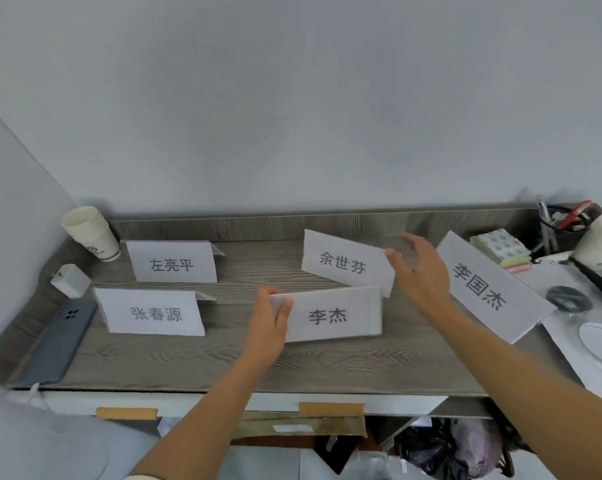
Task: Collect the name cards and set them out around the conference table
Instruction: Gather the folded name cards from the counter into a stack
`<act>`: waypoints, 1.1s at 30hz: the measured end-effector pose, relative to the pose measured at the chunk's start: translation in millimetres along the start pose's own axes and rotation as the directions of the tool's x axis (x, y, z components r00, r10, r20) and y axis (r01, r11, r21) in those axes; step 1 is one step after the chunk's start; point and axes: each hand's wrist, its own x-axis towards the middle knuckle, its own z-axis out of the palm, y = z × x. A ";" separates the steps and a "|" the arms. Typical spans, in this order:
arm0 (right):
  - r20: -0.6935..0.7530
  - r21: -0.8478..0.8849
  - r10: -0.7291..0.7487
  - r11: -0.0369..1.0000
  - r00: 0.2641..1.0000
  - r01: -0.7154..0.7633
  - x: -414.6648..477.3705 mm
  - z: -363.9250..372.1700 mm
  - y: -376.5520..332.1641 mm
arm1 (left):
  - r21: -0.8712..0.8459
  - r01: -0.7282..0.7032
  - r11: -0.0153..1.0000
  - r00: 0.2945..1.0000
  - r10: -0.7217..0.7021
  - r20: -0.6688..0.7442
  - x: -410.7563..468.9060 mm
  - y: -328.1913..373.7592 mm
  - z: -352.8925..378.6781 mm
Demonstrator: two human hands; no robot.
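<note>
Pinched between thumb and fingers, the left end of the front-centre name card (330, 315) sits in the left hand (268, 327), which closes on its upper left corner. The right hand (419, 268) reaches to the right end of the rear-centre name card (348, 265), fingers spread and curled round its edge; it touches the card, but whether it truly grips it yet is hard to tell. That card is tilted, its right side nearer the camera. Two more folded cards stand to the left on the grey wooden shelf (327, 368): the rear-left name card (173, 263) and the front-left name card (152, 313). A fifth, the large slanted name card (483, 285), lies skewed at the right, resting partly on loose papers.

Both forearms stretch forward from the bottom of the view, the left nearly straight ahead with the wrist bent slightly in, the right angled in from the lower right with the palm turned left.

To collect well, my judgement is that each tent should be taken by its end, near the fold, so the paper neither creases nor collapses. Nesting one over the next would free a hand for the other three. A stack of paper cups (91, 233), a white charger (70, 280) and a phone (55, 344) crowd the left end, so the reach there calls for care
</note>
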 end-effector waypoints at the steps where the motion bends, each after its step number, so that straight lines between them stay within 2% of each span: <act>1: 0.033 -0.014 0.016 1.000 0.999 -0.016 15.8 -2.5 3.4 | -0.019 0.017 1.000 1.000 -0.017 0.000 0.4 0.3 0.9; 4: 0.345 -0.104 0.095 0.993 0.934 -0.063 44.1 6.7 18.0 | -0.045 0.056 0.997 0.998 -0.055 0.015 -0.7 3.1 0.5; 5: 0.407 -0.122 0.096 0.991 0.908 -0.050 48.3 9.5 21.1 | -0.065 0.066 0.996 0.998 -0.065 0.014 0.2 2.4 1.1; 8: 0.406 -0.059 0.014 0.998 0.914 0.011 63.0 7.1 21.1 | -0.129 0.103 0.986 0.995 -0.100 0.028 -1.2 4.8 2.0; 11: 0.379 0.210 -0.140 0.976 0.915 0.062 73.3 -16.0 -1.9 | -0.258 0.157 0.953 0.987 -0.157 0.019 -2.5 11.9 3.6; 13: 0.407 0.358 -0.255 0.928 0.877 0.104 68.9 -31.5 -17.2 | -0.340 0.192 0.921 0.978 -0.210 -0.018 -2.7 18.2 4.6; 16: 0.543 0.392 -0.325 0.913 0.774 0.108 52.7 -37.7 -20.8 | -0.513 0.239 0.825 0.961 -0.278 0.001 -1.9 23.2 5.8; 19: 0.620 0.284 -0.326 0.941 0.714 0.184 38.6 -27.4 -6.6 | -0.649 0.215 0.730 0.956 -0.294 -0.015 1.9 21.8 3.3; 22: 0.639 0.189 -0.295 0.955 0.710 0.226 26.1 -13.5 0.2 | -0.732 0.172 0.659 0.954 -0.297 -0.043 6.9 24.0 -0.5; 25: 0.663 0.089 -0.253 0.961 0.704 0.261 13.7 0.9 6.3 | -0.667 0.168 0.726 0.962 -0.270 -0.051 13.3 25.3 0.0; 28: 0.681 0.056 -0.208 0.971 0.702 0.233 5.1 7.3 11.2 | -0.515 0.202 0.833 0.959 -0.276 -0.069 16.1 20.0 6.0; 30: 0.702 0.010 -0.167 0.974 0.692 0.225 4.2 7.1 9.8 | -0.479 0.218 0.850 0.960 -0.276 -0.054 15.5 15.9 6.9; 33: 0.784 -0.119 -0.082 0.953 0.615 0.279 10.3 -1.5 -5.2 | -0.472 0.225 0.853 0.967 -0.256 -0.001 12.3 20.7 -1.1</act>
